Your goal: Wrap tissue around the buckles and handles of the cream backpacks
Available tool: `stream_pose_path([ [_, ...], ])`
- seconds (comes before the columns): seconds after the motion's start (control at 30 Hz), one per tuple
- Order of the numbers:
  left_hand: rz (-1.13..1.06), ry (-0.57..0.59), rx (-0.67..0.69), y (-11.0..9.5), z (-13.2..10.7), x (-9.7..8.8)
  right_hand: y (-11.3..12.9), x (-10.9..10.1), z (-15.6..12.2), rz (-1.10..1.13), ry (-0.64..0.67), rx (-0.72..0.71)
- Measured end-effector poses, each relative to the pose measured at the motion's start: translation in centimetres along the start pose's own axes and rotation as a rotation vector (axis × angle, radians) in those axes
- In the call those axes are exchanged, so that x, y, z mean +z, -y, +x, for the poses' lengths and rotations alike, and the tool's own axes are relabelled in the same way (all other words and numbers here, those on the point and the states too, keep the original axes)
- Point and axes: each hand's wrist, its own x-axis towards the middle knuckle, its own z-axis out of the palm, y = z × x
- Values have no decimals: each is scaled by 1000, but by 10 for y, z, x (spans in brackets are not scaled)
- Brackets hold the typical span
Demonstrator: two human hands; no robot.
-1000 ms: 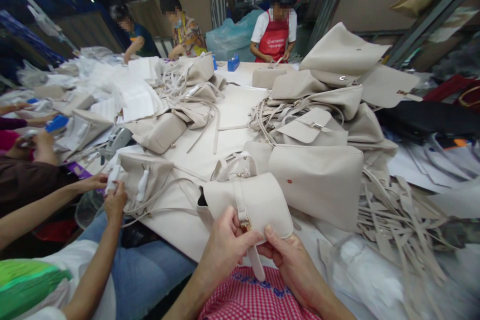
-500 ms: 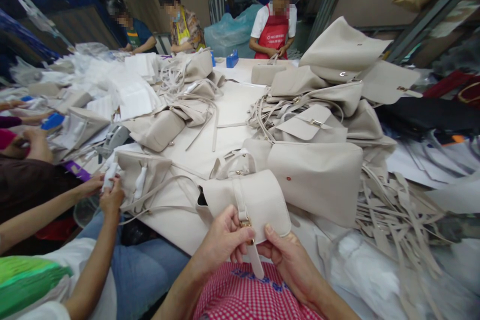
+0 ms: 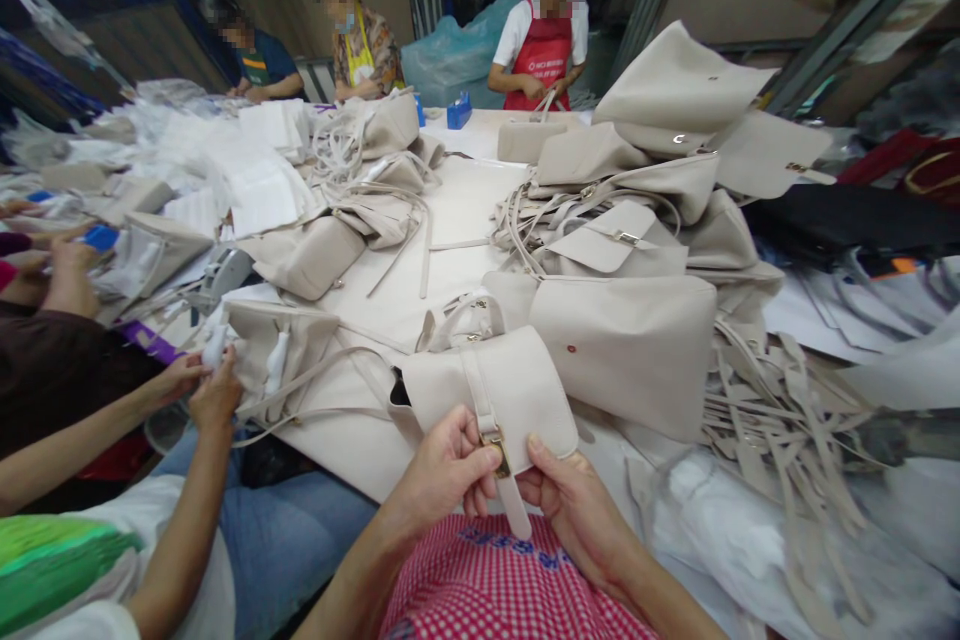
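While the left hand (image 3: 463, 468) pinches near a gold-toned metal buckle (image 3: 491, 437), the right hand (image 3: 561, 486) grips the lower edge of a rounded cream flap (image 3: 529, 385). Both parts belong to 1 small cream leather-like bag (image 3: 429, 382), held at the near edge of a pale, crowded bench (image 3: 341, 448), above a red-and-white checked apron (image 3: 472, 580).

The work on this bag looks well along: the flap lies over its front, and 1 narrow cream strap (image 3: 513, 508) hangs with its rounded tip free below the buckle. Whether the fastening is finished cannot be told behind the grip.

Just beside it, 1 larger cream bag (image 3: 637, 350) shows 1 reddish round snap (image 3: 571, 349). At left, a co-worker's 2 hands (image 3: 214, 402) touch 1 of 2 white-wrapped handles (image 3: 276, 360) on another cream bag (image 3: 251, 325).

Across the bench, 3 co-workers (image 3: 546, 65) face 2 small blue objects (image 3: 459, 110). Piled cream bags (image 3: 585, 155) and loose cream straps (image 3: 787, 430) at right overlap too much to count.
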Motion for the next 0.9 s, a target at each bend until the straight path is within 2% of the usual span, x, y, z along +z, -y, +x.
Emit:
stream_pose_path([
  [0.13, 115, -115, 66, 1, -7, 11, 2, -2, 0, 29, -118, -11],
  [0.23, 397, -204, 293, -4, -18, 11, 5, -3, -3, 32, -159, -46],
  [0.3, 653, -185, 482, -10, -25, 7, 7, -3, -6, 32, -164, -57],
  [0.37, 878, -126, 611, -16, -30, 2, 9, -4, -9, 33, -168, -38],
  [0.47, 1068, -71, 643, -22, -33, 1, 8, -3, -12, 32, -175, -29],
  [0.57, 1118, -107, 650, -22, -31, 5, 6, -1, -12, 32, -150, -73],
  [0.73, 1057, -218, 749, -8, -16, 2, 5, 0, -8, 20, -143, -96],
  [0.83, 1038, -226, 813, -5, -12, -1, 2, -7, -3, 49, -133, -88],
  [0.9, 1031, -180, 843, -12, -14, 5, -4, -14, 2, 54, -117, -71],
])
